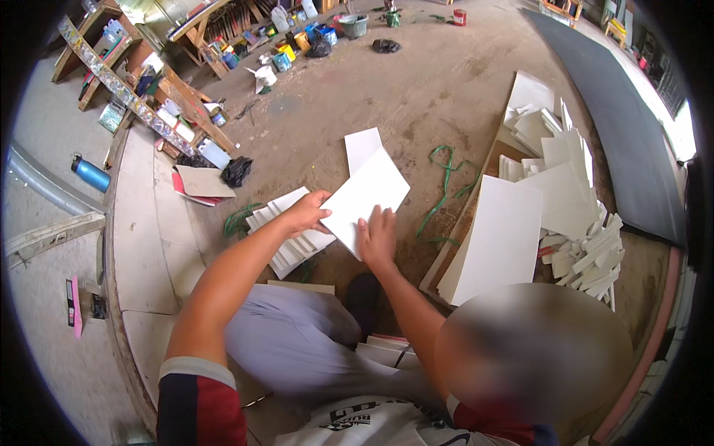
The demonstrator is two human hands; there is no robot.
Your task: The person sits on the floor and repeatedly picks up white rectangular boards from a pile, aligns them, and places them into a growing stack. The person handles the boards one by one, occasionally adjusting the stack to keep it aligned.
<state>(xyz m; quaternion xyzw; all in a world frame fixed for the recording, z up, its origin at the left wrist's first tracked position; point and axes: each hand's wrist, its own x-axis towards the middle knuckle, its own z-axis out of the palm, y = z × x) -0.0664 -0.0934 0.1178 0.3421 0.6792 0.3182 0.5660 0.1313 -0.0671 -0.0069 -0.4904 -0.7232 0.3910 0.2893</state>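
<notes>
A white rectangular board [364, 192] is held tilted in front of me, above the floor. My left hand [306, 213] is closed on its left corner, thumb on top and fingers partly hidden beneath. Across the board's near right part, my right hand [381, 239] lies with its fingers stretched out on the surface. Another white sheet [361, 144] shows just beyond the held board, partly covered by it. Below my left forearm is a stepped stack of white boards [279, 249], partly hidden by the arm.
Large white sheets [500, 234] and a heap of white offcuts [591, 256] lie at right. Green twine [444, 182] trails on the floor. Paint cans [288, 53] and a wooden rack [119, 82] stand far left. A blue bottle [91, 173] lies left; a dark sheet [610, 123] stretches far right.
</notes>
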